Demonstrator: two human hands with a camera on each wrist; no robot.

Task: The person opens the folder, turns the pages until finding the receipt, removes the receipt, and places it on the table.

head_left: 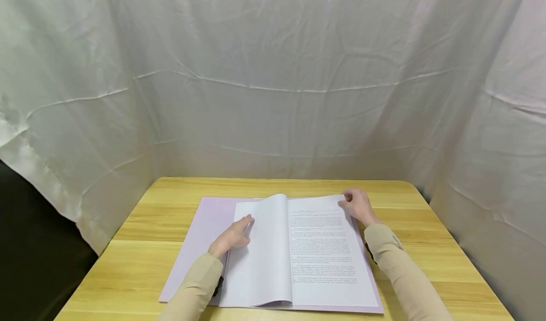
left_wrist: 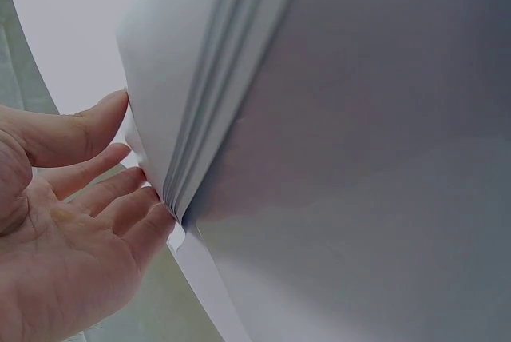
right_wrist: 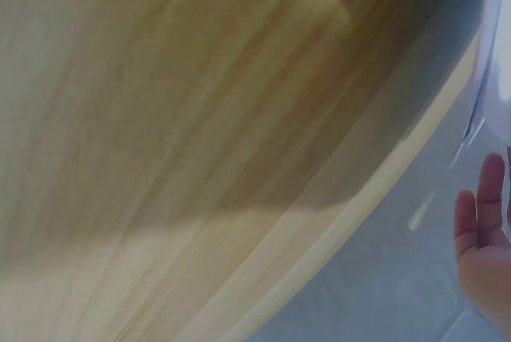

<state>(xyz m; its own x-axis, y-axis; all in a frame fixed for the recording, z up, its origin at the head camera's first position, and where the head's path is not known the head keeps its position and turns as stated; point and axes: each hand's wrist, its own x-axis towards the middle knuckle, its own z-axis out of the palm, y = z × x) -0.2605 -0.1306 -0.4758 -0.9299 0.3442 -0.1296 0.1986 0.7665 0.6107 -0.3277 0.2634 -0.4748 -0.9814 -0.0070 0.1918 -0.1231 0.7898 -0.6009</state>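
Note:
A lilac folder (head_left: pixel 197 245) lies on the table under an opened stack of paper. On the right is a printed page (head_left: pixel 322 254); on the left, blank-looking sheets (head_left: pixel 266 259) curve up toward the middle fold. My left hand (head_left: pixel 232 238) touches these left sheets, its fingers extended. In the left wrist view, the left hand's (left_wrist: pixel 76 214) thumb and fingertips meet the edges of the layered sheets (left_wrist: pixel 215 78). My right hand (head_left: pixel 359 207) pinches the printed page's top right corner. Only part of the right hand (right_wrist: pixel 483 254) shows in the right wrist view.
The wooden table (head_left: pixel 141 245) has rounded far corners, and its edge (right_wrist: pixel 343 234) shows in the right wrist view. Pale curtains (head_left: pixel 273 98) hang behind it and along both sides. A dark area (head_left: pixel 34 250) is at the lower left.

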